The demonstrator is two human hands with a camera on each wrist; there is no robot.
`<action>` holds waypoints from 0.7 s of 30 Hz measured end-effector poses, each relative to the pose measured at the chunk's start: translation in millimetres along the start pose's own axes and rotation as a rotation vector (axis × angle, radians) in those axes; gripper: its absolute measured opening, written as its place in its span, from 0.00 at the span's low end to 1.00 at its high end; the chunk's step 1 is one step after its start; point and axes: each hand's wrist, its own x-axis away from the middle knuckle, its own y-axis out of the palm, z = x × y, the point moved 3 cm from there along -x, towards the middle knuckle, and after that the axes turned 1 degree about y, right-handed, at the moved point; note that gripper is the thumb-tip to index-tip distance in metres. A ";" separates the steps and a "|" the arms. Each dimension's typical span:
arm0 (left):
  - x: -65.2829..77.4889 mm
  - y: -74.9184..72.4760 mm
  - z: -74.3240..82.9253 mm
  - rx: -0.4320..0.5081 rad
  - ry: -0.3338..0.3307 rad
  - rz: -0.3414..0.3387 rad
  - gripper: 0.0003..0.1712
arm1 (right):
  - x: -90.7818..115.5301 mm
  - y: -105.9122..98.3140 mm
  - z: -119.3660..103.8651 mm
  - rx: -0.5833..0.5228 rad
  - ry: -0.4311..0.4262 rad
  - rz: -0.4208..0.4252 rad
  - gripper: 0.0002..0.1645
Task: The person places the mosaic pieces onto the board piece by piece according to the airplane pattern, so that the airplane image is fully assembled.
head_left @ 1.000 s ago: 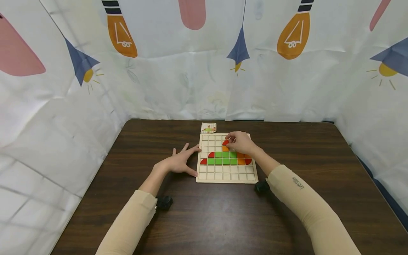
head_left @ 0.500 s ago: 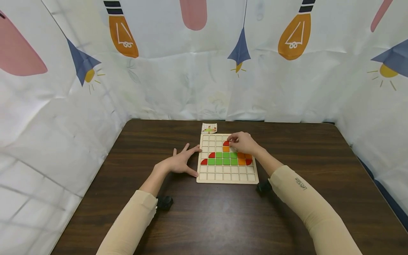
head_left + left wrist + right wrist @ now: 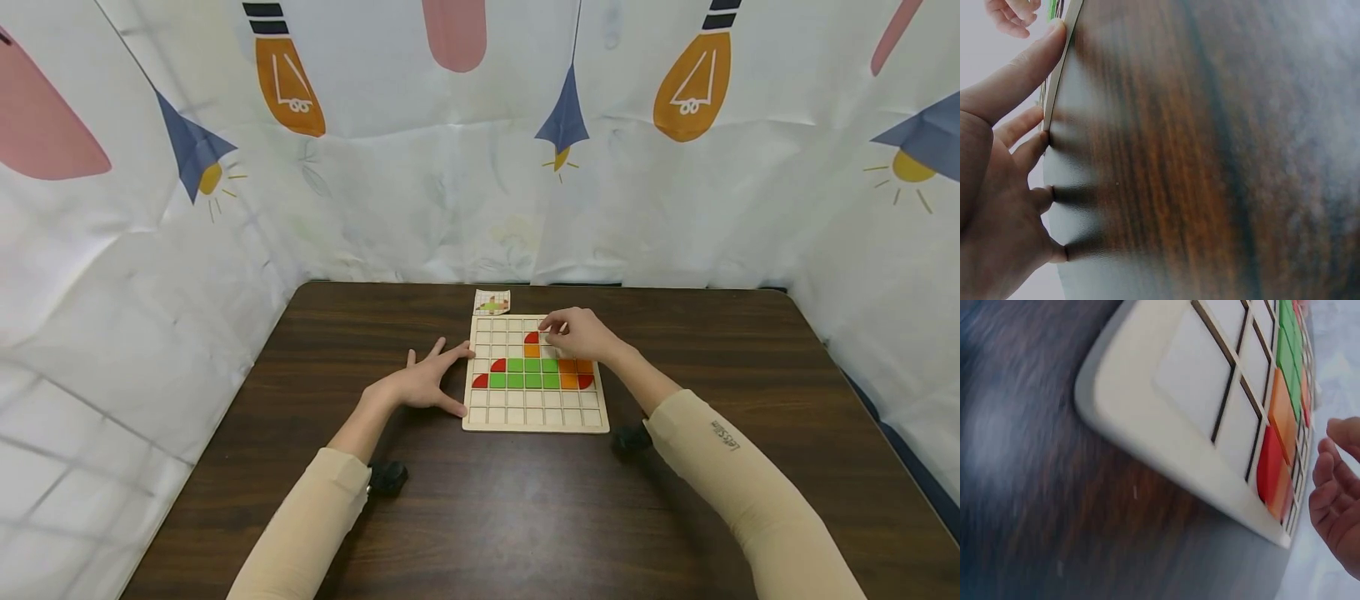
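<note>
A pale wooden grid board (image 3: 525, 417) lies on the table and bears a pattern of flat tiles. Green square tiles (image 3: 523, 381) fill its middle, with orange tiles (image 3: 568, 381) to their right. A red quarter-round tile (image 3: 532, 337) sits above a single orange tile, and other red tiles stand at the pattern's ends. My left hand (image 3: 417, 383) spreads its fingers at the board's left edge, thumb and forefinger touching it. Over the board's upper right hovers my right hand (image 3: 581, 333), fingers loosely bent; in the right wrist view no tile shows between them.
A small card (image 3: 492, 302) with a printed coloured pattern lies just beyond the board's far left corner. The dark wooden table (image 3: 510, 517) extends on all sides. White printed fabric (image 3: 420, 192) hangs behind its far edge.
My right hand has drawn slightly right, away from the upper red tile, which now shows fully in its cell. The left hand has stayed at the board's edge.
</note>
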 end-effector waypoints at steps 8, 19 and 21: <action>-0.4 0.1 0.5 -0.006 -0.008 0.005 0.58 | 16.4 -18.8 5.3 0.036 -0.007 -0.041 0.13; 0.0 0.1 2.2 -0.009 -0.006 0.001 0.58 | 50.3 -26.4 18.8 0.067 -0.024 -0.119 0.12; 0.3 -0.5 2.4 -0.011 -0.009 0.004 0.59 | 56.7 -28.3 21.9 0.069 -0.022 -0.125 0.12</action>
